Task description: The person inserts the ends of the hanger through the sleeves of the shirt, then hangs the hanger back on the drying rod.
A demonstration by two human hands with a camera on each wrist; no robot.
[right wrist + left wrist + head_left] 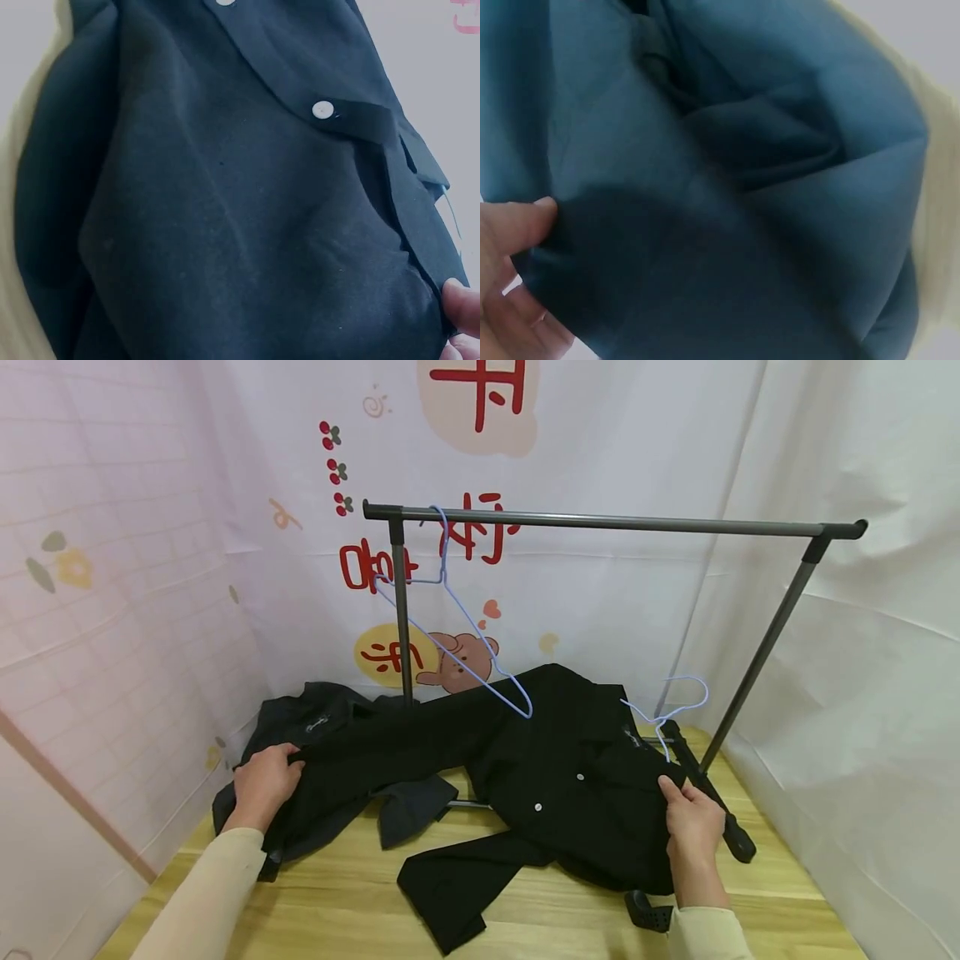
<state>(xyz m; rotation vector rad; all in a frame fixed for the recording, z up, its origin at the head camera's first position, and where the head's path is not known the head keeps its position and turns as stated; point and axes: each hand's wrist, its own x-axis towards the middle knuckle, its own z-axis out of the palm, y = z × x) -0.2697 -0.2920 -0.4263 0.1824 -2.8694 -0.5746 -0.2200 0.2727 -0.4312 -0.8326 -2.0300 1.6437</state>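
Note:
A black button-up shirt with white buttons is spread between my two hands. My left hand pinches the black cloth at the far end of its outstretched sleeve; in the left wrist view the thumb lies over the cloth with the fingers behind. At the shirt's other side, by the neckline, my right hand pinches an edge between thumb and fingers. A light-blue hanger pokes up from the neckline beside that hand, its lower part hidden. The shirt's other sleeve lies on the table.
A grey clothes rack stands behind the shirt, with a second light-blue hanger on its bar. Under the stretched sleeve lies a dark grey garment. The rack's black foot and a small black object are near my right hand.

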